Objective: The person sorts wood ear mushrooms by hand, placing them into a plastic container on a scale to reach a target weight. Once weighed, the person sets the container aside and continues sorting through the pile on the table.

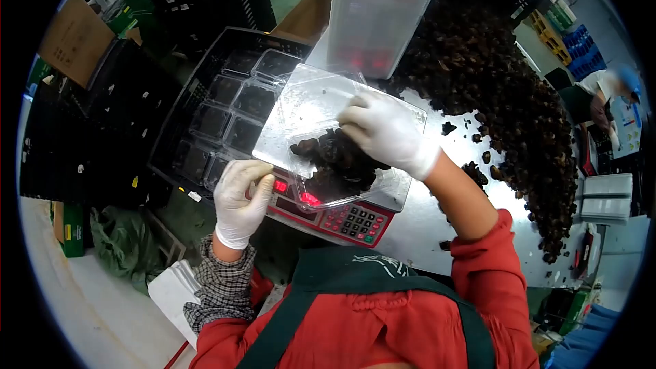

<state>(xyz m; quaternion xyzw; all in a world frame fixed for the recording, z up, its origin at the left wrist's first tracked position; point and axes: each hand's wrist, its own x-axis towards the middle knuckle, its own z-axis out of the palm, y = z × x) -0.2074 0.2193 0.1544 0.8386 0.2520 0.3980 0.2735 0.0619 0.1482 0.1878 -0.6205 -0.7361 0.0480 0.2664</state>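
A clear plastic box holding dark, crinkled pieces (pixel 338 167) sits on the metal plate of a red scale (pixel 283 113). My left hand (pixel 242 198), in a white glove, is closed at the box's left edge, thumb and fingers together on the clear plastic. Beside it, red digits glow on the scale's display (pixel 290 191), partly covered by the box. My right hand (pixel 389 130), also gloved in white, is over the upper right part of the dark pieces with its fingers curled; whatever is between the fingertips is hidden.
A black crate (pixel 167 123) with clear boxes stands left of the scale. Behind the scale rises a tall translucent container (pixel 379 14). Dark pieces (pixel 506 89) are heaped on the metal table (pixel 424 232) at right. Another person (pixel 605 96) works at the far right.
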